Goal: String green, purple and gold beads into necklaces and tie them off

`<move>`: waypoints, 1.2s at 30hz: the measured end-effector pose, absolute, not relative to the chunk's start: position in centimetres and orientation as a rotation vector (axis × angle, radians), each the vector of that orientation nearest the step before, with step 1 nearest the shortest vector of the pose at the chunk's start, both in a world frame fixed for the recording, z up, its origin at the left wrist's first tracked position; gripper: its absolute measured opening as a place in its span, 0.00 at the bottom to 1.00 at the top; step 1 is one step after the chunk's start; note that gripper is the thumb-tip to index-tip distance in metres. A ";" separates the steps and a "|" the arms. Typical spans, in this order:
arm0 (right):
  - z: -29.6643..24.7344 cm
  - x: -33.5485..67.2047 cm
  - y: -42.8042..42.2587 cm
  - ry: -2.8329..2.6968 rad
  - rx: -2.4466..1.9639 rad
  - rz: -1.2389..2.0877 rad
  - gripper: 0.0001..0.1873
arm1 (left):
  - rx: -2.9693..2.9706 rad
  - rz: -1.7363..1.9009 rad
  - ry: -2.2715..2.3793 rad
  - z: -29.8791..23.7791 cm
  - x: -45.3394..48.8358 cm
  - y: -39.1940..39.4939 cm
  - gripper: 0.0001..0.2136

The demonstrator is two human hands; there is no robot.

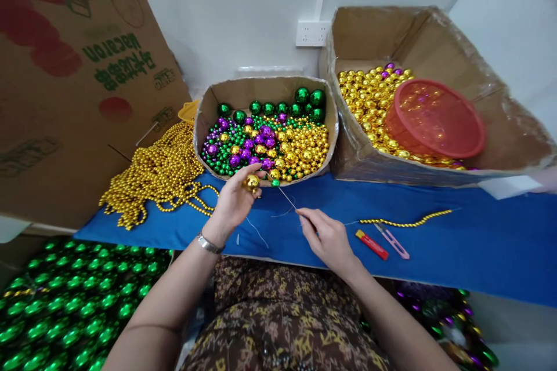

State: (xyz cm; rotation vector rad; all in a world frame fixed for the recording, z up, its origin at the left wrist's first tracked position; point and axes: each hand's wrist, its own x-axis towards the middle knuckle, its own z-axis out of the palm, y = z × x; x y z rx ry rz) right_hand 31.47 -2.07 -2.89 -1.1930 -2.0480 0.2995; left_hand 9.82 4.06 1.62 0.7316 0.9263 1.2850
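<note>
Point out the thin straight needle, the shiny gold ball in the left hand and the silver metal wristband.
Needle (287,198), head view, middle of its shaft.
Gold ball (252,182), head view, front surface.
Wristband (209,244), head view, outer face.

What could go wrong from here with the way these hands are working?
Two possible risks. The thin needle-like rod in the right hand slants towards the fingers of the left hand, so a slip might prick them. Also, the large gold bead at the left hand's fingers is close to the box of mixed beads; if the grip loosens, it could drop among the other gold ones.
</note>
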 end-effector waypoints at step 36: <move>-3.7 31.2 -2.6 -2.087 -1.177 0.373 0.11 | 0.913 1.412 0.904 -0.3 11.6 1.5 0.18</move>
